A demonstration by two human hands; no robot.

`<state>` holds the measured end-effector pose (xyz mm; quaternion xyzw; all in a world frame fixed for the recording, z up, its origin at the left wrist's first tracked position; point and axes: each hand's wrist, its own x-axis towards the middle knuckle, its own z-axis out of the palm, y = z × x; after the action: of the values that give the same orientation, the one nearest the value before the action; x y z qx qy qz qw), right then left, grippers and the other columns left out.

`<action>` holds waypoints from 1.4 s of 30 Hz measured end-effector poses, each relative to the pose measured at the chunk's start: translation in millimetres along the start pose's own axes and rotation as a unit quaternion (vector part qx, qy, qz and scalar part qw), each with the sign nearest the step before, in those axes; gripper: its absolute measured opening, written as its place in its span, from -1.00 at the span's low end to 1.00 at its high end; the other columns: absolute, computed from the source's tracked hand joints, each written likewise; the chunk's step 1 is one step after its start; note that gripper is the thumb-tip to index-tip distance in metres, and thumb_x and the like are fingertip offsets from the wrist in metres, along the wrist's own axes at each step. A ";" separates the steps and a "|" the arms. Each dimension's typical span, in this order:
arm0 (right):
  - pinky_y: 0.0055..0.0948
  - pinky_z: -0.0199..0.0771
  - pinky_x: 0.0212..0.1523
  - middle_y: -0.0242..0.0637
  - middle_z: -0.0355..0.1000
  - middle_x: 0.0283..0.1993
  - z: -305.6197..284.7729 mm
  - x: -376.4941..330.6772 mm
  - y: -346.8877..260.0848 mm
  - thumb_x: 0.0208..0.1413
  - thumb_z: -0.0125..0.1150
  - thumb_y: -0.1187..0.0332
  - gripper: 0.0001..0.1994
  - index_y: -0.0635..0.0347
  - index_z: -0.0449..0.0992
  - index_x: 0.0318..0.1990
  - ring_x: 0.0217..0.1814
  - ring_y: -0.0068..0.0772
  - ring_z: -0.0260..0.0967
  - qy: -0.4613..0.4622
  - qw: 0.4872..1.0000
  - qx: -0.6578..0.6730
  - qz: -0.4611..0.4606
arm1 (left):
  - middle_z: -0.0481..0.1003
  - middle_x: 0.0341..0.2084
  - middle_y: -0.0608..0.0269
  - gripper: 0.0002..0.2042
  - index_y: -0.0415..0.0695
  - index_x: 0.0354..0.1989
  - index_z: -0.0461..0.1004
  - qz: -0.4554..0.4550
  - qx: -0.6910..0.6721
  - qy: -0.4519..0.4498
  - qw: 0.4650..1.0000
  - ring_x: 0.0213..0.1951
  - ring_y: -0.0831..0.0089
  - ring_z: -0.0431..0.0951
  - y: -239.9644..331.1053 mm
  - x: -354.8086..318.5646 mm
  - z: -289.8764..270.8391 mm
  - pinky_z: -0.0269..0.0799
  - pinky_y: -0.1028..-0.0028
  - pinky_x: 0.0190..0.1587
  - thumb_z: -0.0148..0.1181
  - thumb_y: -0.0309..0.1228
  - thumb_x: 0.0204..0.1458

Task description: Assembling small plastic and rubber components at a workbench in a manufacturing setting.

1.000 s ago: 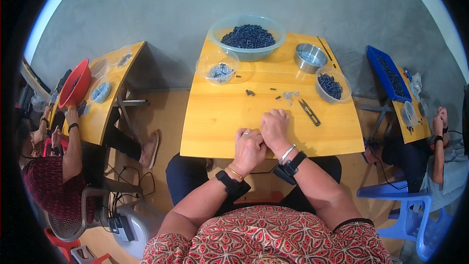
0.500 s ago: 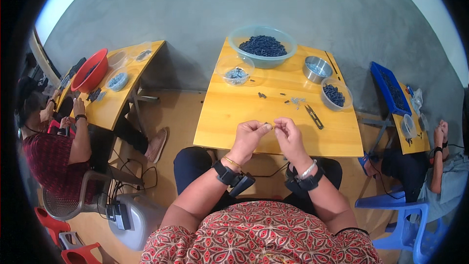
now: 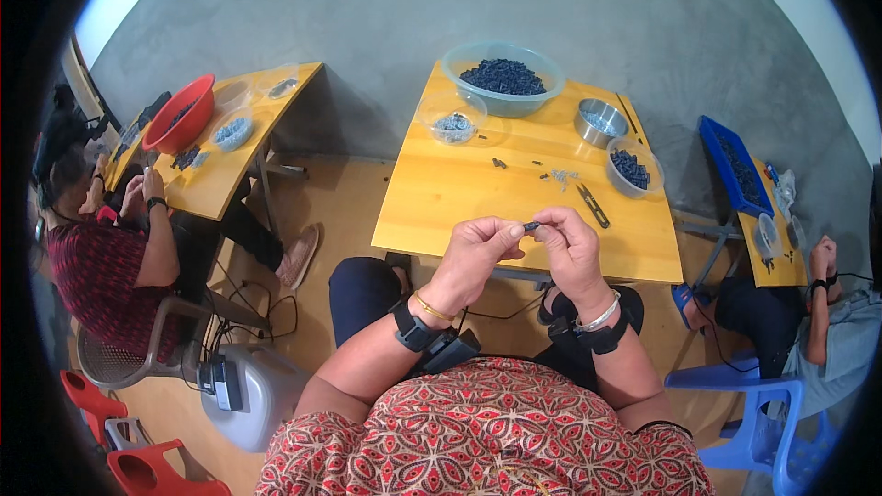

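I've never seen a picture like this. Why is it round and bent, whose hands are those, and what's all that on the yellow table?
The picture comes from a wide fisheye camera worn on a person's head, looking down, so straight edges curve near the rim. There is no machine: the left hand and right hand are the wearer's own, raised above the near edge of the table. Together they pinch one small dark piece between the fingertips. On the table stand a big clear bowl of dark pieces, a small clear bowl, a metal bowl and another clear bowl, plus snips and a few loose bits. Other people sit at similar tables on either side.
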<state>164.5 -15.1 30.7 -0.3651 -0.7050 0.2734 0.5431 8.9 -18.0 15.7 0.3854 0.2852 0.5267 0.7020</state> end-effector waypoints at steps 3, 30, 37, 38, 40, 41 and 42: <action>-0.60 0.32 -0.39 -0.31 0.37 -0.44 -4.4 -1.4 -4.6 0.01 0.05 0.58 -0.90 0.30 0.38 -0.28 -0.43 -0.56 0.31 -0.020 1.000 0.007 -0.010 | 0.47 -0.53 0.34 -0.87 -0.22 -0.38 0.49 0.034 0.064 -0.010 0.997 -0.44 0.61 0.46 4.8 -7.7 2.5 0.42 0.60 -0.30 0.13 -0.41 0.03; -0.63 0.32 -0.34 -0.39 0.34 -0.41 -14.8 3.6 7.5 0.07 0.03 0.56 -0.92 0.30 0.37 -0.27 -0.37 -0.61 0.30 -0.040 0.995 0.074 0.046 | 0.48 -0.53 0.32 -0.86 -0.26 -0.38 0.50 0.050 0.043 -0.008 0.998 -0.44 0.62 0.45 -7.1 4.6 5.6 0.42 0.57 -0.28 0.11 -0.42 0.04; -0.63 0.30 -0.36 -0.36 0.33 -0.44 -14.7 10.8 8.4 0.06 0.03 0.55 -0.96 0.29 0.37 -0.32 -0.41 -0.57 0.29 -0.049 0.997 0.059 0.034 | 0.48 -0.51 0.31 -0.88 -0.27 -0.34 0.49 0.028 0.072 -0.034 0.996 -0.46 0.60 0.45 -5.7 8.0 4.5 0.43 0.59 -0.29 0.09 -0.46 0.05; -0.63 0.30 -0.37 -0.36 0.33 -0.44 -15.7 12.2 10.8 0.05 0.04 0.55 -0.96 0.29 0.37 -0.33 -0.42 -0.56 0.29 -0.058 0.997 0.043 0.030 | 0.47 -0.51 0.32 -0.87 -0.28 -0.33 0.49 -0.001 0.031 -0.045 0.998 -0.49 0.62 0.43 -4.9 9.0 4.4 0.42 0.61 -0.32 0.08 -0.47 0.05; -0.62 0.30 -0.37 -0.35 0.33 -0.45 -17.4 15.9 12.5 0.05 0.04 0.55 -0.97 0.29 0.37 -0.34 -0.42 -0.55 0.29 -0.069 0.997 0.027 0.027 | 0.47 -0.49 0.29 -0.87 -0.28 -0.30 0.48 -0.037 -0.014 -0.055 0.998 -0.44 0.58 0.45 -3.7 11.7 0.7 0.46 0.53 -0.28 0.06 -0.48 0.06; -0.62 0.29 -0.37 -0.35 0.32 -0.46 -18.0 18.3 11.3 0.04 0.05 0.54 -0.96 0.29 0.38 -0.34 -0.42 -0.55 0.28 -0.081 0.997 0.013 0.010 | 0.47 -0.47 0.25 -0.87 -0.28 -0.28 0.47 -0.071 -0.058 -0.065 0.994 -0.40 0.54 0.48 -3.4 13.0 -1.6 0.50 0.45 -0.24 0.04 -0.50 0.06; -0.62 0.29 -0.37 -0.35 0.32 -0.47 -18.4 21.5 11.9 0.04 0.05 0.52 -0.96 0.29 0.39 -0.34 -0.42 -0.54 0.28 -0.095 0.995 0.001 -0.007 | 0.47 -0.47 0.25 -0.87 -0.28 -0.28 0.47 -0.071 -0.058 -0.063 0.994 -0.40 0.54 0.48 -4.0 14.9 -4.0 0.50 0.45 -0.24 0.04 -0.50 0.06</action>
<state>181.8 9.1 38.4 -0.3320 -0.7558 0.3035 0.4759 11.9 -3.4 10.2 0.3547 0.2360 0.4658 0.7756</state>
